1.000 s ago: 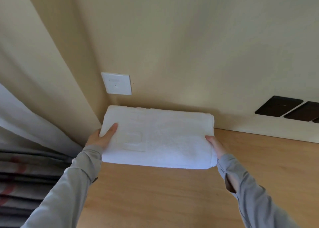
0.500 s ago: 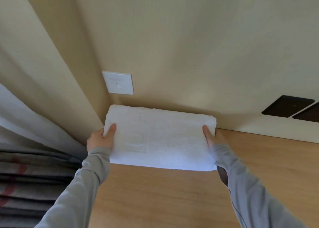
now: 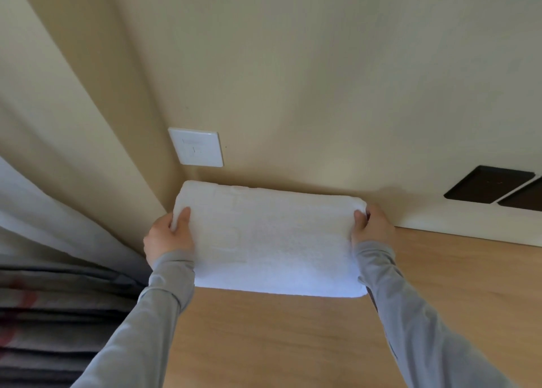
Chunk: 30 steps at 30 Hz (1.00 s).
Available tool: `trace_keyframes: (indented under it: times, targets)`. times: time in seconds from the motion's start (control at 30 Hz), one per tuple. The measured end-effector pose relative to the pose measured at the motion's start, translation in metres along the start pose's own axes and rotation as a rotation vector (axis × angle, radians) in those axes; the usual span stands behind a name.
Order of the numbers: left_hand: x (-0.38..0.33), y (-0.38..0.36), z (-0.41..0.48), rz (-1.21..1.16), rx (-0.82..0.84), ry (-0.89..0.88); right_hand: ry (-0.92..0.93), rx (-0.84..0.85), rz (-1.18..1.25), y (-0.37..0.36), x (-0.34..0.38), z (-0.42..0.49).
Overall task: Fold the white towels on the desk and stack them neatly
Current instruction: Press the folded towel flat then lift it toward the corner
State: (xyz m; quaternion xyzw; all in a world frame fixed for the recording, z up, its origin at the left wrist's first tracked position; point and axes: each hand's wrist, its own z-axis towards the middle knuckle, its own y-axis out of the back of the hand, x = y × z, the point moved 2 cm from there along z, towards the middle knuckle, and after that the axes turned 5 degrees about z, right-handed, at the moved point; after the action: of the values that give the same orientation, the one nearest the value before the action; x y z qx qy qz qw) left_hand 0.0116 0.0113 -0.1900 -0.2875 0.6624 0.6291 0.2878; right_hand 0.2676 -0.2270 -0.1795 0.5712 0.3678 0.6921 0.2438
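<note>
Left of the left hand (image 3: 167, 238), passage was blocked by the curtain (image 3: 44, 208); beyond both hands, by the wall (image 3: 322, 94) behind the towel (image 3: 272, 241). Open desk (image 3: 457, 288) was left right of the right hand (image 3: 373, 228).

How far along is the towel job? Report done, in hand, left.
Done: one white towel is folded into a thick rectangle. In hand: the left hand and right hand grip its two ends, holding it at the desk's back corner below the wall switch. Left: releasing it; no other towels or stack show in view, so I cannot tell how many remain.
</note>
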Motion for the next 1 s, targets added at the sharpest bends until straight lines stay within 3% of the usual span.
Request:
trace_keyframes:
  times: [0.13, 0.23, 0.3, 0.37, 0.43, 0.47, 0.53, 0.6, 0.7, 1.0]
  targets:
    - [0.0, -0.002, 0.003, 0.033, 0.093, 0.071, -0.064, 0.081, -0.018, -0.011, -0.005, 0.007]
    - [-0.007, 0.003, -0.003, 0.208, 0.114, 0.012, -0.087, 0.151, -0.037, -0.012, -0.005, 0.008]
    - [-0.02, 0.008, -0.017, 0.35, -0.02, -0.252, -0.08, 0.131, -0.038, -0.007, 0.001, 0.003]
    - [-0.041, 0.006, -0.046, 0.424, -0.085, -0.618, 0.044, 0.001, -0.104, 0.001, 0.01, -0.007]
    - [-0.058, -0.01, -0.076, 0.607, 0.065, -0.848, 0.257, -0.157, -0.157, 0.01, 0.027, -0.029]
    - [-0.061, -0.019, -0.087, 0.672, 0.156, -0.881, 0.391, -0.202, -0.166, 0.011, 0.038, -0.044]
    - [-0.058, -0.035, -0.098, 0.729, 0.244, -0.85, 0.614, -0.128, -0.197, 0.003, 0.057, -0.074]
    - [-0.052, -0.043, -0.098, 0.759, 0.268, -0.818, 0.713, 0.085, -0.275, -0.014, 0.067, -0.094]
    - [-0.047, -0.05, -0.092, 0.811, 0.284, -0.815, 0.674, 0.32, -0.325, -0.033, 0.06, -0.097]
    - [-0.041, -0.053, -0.078, 0.836, 0.392, -0.817, 0.613, 0.447, -0.432, -0.044, 0.053, -0.087]
